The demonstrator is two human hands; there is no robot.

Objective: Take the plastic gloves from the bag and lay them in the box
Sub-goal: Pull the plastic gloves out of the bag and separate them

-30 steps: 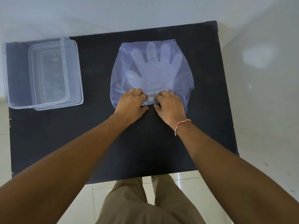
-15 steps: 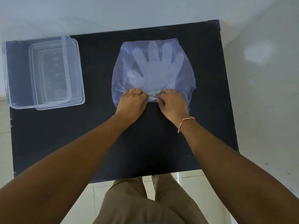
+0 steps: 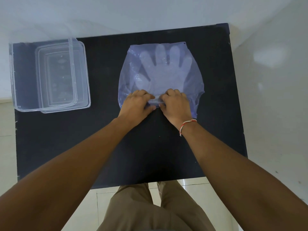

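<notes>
A bluish see-through plastic bag [image 3: 195, 84] lies flat on the black table [image 3: 83, 139], right of centre. Inside it the pale plastic gloves [image 3: 165, 70] show as a hand shape, fingers pointing away from me. My left hand [image 3: 135, 105] and my right hand [image 3: 176, 105] rest side by side on the bag's near edge, fingers curled and pinching the plastic at its opening. A clear plastic box [image 3: 21, 77] stands at the table's far left, holding no gloves.
A clear lid [image 3: 81, 77] lies partly over or under the box, offset to the right. A white wall runs behind the table. Light floor tiles and my trouser legs show below the table's near edge.
Both hands stayed on the bag's near edge, with only small finger shifts that bunched the plastic a little. The bag and box have not moved.
</notes>
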